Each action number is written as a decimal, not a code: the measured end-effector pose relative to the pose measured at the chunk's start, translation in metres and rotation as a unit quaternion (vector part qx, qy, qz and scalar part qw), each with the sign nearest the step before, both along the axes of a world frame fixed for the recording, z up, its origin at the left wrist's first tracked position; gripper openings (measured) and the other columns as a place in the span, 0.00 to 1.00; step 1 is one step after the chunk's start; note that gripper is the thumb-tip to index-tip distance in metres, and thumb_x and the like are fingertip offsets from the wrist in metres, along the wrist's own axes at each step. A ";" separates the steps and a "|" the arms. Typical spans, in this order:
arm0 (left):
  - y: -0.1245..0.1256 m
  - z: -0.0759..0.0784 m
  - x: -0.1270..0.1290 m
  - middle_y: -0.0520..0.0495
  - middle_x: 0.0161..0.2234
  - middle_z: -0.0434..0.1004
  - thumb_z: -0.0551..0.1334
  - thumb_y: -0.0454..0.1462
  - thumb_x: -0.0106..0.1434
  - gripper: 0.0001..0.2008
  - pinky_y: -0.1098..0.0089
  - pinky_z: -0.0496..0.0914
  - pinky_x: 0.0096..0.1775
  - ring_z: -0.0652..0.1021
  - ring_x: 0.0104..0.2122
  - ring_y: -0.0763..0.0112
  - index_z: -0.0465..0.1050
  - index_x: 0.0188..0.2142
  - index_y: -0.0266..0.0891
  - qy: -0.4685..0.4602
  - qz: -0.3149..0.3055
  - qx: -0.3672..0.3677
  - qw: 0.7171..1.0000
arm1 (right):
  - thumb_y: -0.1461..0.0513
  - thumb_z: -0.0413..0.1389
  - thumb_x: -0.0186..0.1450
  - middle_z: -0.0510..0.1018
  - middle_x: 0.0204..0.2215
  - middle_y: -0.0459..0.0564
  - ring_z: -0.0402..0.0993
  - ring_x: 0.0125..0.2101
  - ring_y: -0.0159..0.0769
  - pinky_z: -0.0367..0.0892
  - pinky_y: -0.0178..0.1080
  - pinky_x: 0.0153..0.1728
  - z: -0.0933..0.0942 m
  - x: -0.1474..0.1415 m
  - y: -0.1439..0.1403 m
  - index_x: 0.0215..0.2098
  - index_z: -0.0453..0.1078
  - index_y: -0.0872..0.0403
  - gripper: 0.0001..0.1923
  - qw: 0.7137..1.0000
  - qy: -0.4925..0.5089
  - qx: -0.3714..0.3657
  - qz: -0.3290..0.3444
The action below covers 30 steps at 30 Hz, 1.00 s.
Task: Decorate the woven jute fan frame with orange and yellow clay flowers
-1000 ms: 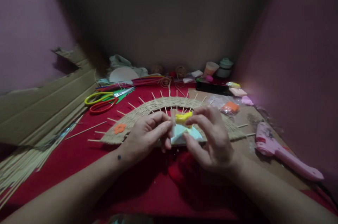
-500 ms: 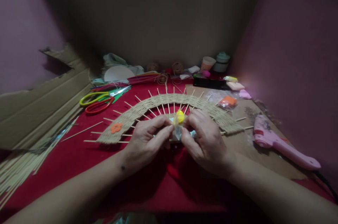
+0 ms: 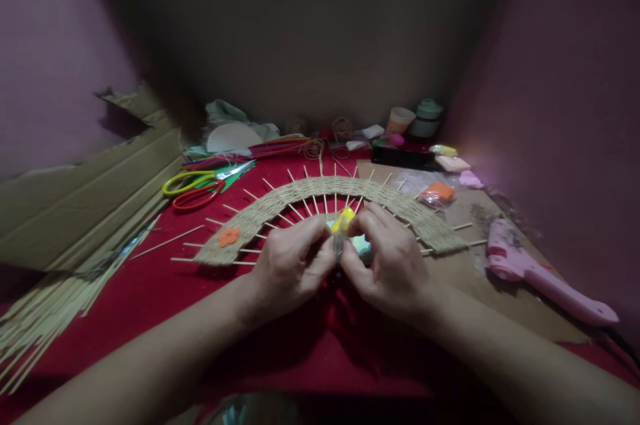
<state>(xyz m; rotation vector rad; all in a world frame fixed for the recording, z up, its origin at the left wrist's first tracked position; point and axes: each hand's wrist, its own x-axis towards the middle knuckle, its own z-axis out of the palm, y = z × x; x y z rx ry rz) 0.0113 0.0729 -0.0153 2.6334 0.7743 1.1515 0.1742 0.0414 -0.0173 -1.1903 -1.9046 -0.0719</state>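
Between my two hands is a small clear plastic wrapper with a yellow lump of clay (image 3: 343, 218) in it. My left hand (image 3: 295, 258) pinches the wrapper from the left, thumb against forefinger. From the right, my right hand (image 3: 387, 258) grips it in the same way. Behind them on the red cloth (image 3: 200, 305) lies a woven arch (image 3: 330, 185) of twine on thin sticks. An orange flower (image 3: 229, 237) sits on the arch's left end. A pale blue piece (image 3: 360, 243) shows partly behind my right fingers.
Scissors (image 3: 197, 188) with yellow and red handles lie at the left, beyond thin sticks (image 3: 55, 325) and cardboard (image 3: 90, 211). At the right, a pink glue gun (image 3: 545, 281) and a wrapped orange lump (image 3: 438, 193) rest on a brown board. A paper cup (image 3: 399, 121) stands at the back.
The yellow lump, upright and rounded before, now tilts and is more covered by the wrapper. My fingers have drawn closer together around it. The whole view has shifted slightly.
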 end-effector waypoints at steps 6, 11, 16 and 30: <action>0.001 0.004 0.000 0.51 0.23 0.67 0.53 0.29 0.64 0.08 0.76 0.64 0.28 0.68 0.23 0.78 0.67 0.29 0.33 0.021 -0.039 -0.053 0.998 | 0.68 0.51 0.58 0.66 0.22 0.47 0.61 0.24 0.32 0.58 0.36 0.27 -0.002 0.002 0.001 0.24 0.61 0.55 0.06 0.999 0.019 0.003 0.036; 0.002 0.005 -0.001 0.54 0.21 0.68 0.54 0.29 0.63 0.08 0.77 0.65 0.26 0.69 0.21 0.80 0.69 0.29 0.35 0.010 -0.027 -0.100 0.995 | 0.70 0.51 0.58 0.63 0.20 0.44 0.59 0.23 0.30 0.55 0.35 0.25 -0.001 0.002 0.001 0.22 0.59 0.54 0.08 0.996 0.066 -0.019 0.054; 0.000 0.005 0.000 0.54 0.22 0.71 0.56 0.29 0.62 0.05 0.79 0.66 0.26 0.71 0.21 0.80 0.70 0.32 0.36 -0.021 -0.030 -0.105 0.994 | 0.69 0.51 0.59 0.63 0.21 0.44 0.59 0.24 0.29 0.56 0.35 0.26 0.003 0.002 -0.002 0.24 0.58 0.54 0.08 0.995 0.076 -0.036 0.060; -0.003 0.007 -0.001 0.50 0.22 0.66 0.55 0.28 0.61 0.04 0.74 0.63 0.25 0.67 0.22 0.76 0.68 0.31 0.32 0.047 -0.082 0.055 0.994 | 0.70 0.48 0.58 0.59 0.20 0.44 0.55 0.23 0.30 0.53 0.36 0.25 0.002 0.002 -0.004 0.21 0.54 0.52 0.11 0.996 0.004 0.003 0.090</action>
